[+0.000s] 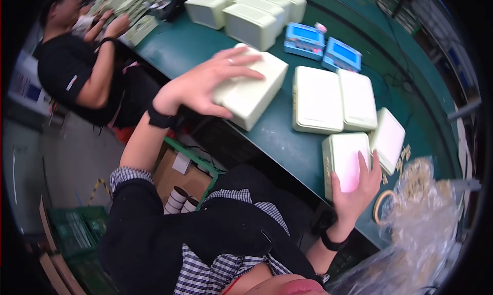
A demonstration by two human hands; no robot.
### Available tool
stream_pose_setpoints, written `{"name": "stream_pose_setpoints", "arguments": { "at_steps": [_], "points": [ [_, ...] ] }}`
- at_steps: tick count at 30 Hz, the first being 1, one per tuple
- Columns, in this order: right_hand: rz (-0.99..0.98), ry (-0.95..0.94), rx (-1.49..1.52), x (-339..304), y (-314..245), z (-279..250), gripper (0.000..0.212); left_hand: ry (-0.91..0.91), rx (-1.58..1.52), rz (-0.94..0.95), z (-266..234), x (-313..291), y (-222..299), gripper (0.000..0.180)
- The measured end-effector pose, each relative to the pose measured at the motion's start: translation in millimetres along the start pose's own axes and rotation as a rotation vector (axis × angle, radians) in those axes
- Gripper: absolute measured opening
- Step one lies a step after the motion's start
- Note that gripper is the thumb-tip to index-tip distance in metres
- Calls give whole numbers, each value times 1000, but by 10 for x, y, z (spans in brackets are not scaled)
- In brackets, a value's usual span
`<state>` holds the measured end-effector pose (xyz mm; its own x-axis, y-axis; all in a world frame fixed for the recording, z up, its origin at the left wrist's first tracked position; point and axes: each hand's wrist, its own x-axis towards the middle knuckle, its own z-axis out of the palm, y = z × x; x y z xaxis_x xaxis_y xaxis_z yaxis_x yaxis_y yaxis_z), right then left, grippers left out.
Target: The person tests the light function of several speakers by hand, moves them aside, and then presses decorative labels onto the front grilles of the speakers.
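Observation:
My left hand lies spread over a cream plastic box-shaped housing near the table's front edge. Its fingers reach across the top and its thumb sits at the near end. To the right, my right hand rests with fingers apart on another cream housing, partly covering its near end. Thumb and fingers lie toward opposite sides of that top. Beyond it stand two more cream housings, one on the left and one beside it. A further cream housing lies tilted by my right fingertips.
Several cream housings stand at the back of the green table. Two blue devices with screens sit behind the middle ones. At right are clear plastic bags and a tape roll. A co-worker works at far left.

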<state>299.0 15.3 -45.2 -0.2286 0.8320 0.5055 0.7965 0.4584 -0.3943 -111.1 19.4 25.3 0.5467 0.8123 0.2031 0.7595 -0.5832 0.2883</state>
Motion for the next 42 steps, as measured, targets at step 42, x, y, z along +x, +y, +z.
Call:
{"name": "stream_pose_setpoints", "arguments": {
  "at_steps": [42],
  "points": [
    [134, 134, 3, -558, 943, -393, 17, 12, -144, 2, 212, 511, 160, 89]
  ]
}}
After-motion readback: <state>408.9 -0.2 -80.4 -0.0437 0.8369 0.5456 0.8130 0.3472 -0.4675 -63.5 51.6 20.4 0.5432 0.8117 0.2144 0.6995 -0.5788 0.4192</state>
